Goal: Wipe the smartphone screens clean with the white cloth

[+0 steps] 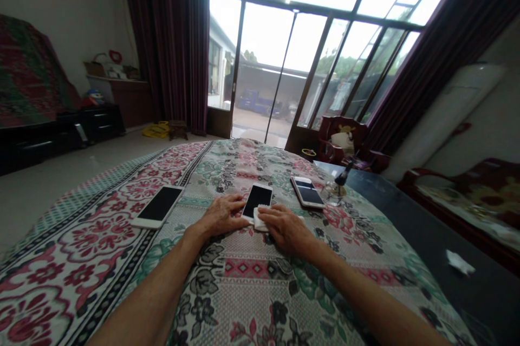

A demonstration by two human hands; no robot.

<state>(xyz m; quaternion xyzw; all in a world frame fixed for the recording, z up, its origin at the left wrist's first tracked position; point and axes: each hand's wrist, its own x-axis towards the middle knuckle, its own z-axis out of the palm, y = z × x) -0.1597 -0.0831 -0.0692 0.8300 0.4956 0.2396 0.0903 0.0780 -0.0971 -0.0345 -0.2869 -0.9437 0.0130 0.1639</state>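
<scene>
Middle phone (259,197) lies flat on the tablecloth, between the two hands: thin rounded slab, smooth black screen, white border, long axis tipped slightly right at the far end. Left hand (222,213) is at its left edge, palm down, fingers bent and slightly spread, thumb reaching toward the near left corner; can't tell if it actually pinches the phone or just steadies it. Right hand (286,227) is palm down, fingers close together and curled over a white wad (260,221), which sits on the near right part of the phone; it has hold of the wad, no visible gap under the fingers. Wad is soft, folded, bumpy along the top edge; paper or fabric, can't tell. Left phone (158,206) is well apart from the left hand: flat, black glossy screen, white bezel, rounded corners. Right phone (307,192) is beyond the right hand, pale rim, dark screen with a bright reflection, something dark reddish showing along its edge, maybe a case. Just beside it, a clear glassy piece (333,193) with a dark slim upright part (344,173); shape blurred. Tablecloth (247,267) has a woven look: mesh-like ground, pink and green florals, diamond bands, rounded far edge. To the right, a smooth dark surface (430,248) with a crumpled white scrap (459,262) on it.
</scene>
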